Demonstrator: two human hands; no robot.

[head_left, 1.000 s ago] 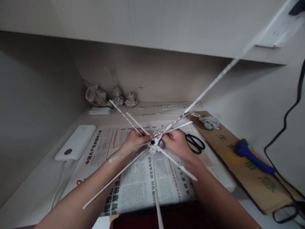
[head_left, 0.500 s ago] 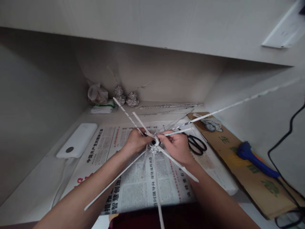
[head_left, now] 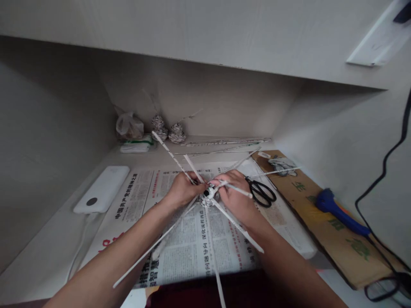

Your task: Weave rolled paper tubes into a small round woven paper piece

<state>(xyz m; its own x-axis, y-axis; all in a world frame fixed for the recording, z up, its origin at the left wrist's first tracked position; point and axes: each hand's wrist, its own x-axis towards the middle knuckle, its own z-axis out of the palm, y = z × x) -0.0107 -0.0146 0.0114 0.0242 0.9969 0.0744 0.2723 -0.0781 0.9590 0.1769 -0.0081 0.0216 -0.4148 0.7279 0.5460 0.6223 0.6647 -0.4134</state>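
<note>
A small round piece woven from rolled newspaper strips (head_left: 205, 200) sits between my hands, with several long paper strips radiating from it. My left hand (head_left: 185, 188) is closed on its left side, thumb near the dark hole in its top. My right hand (head_left: 236, 192) is closed at the right side, fingers pinching a paper strip (head_left: 239, 189) close to the weave. Other strips point toward me, one passing under my right wrist. Just beyond my right hand lie black-handled scissors (head_left: 263, 192), their blades mostly hidden.
Newspaper (head_left: 192, 239) covers the work surface. A white power bank (head_left: 102, 188) with a cable is at left. Two woven gourd shapes (head_left: 176, 133), a plastic bag (head_left: 129, 126) and loose paper rods (head_left: 224, 142) lie at the back. A blue glue gun (head_left: 340, 214) rests on cardboard (head_left: 298, 188) at right.
The long strip that reached to the upper right has swung down and away from there. My right fingers have shifted at the weave, while my left hand keeps its hold.
</note>
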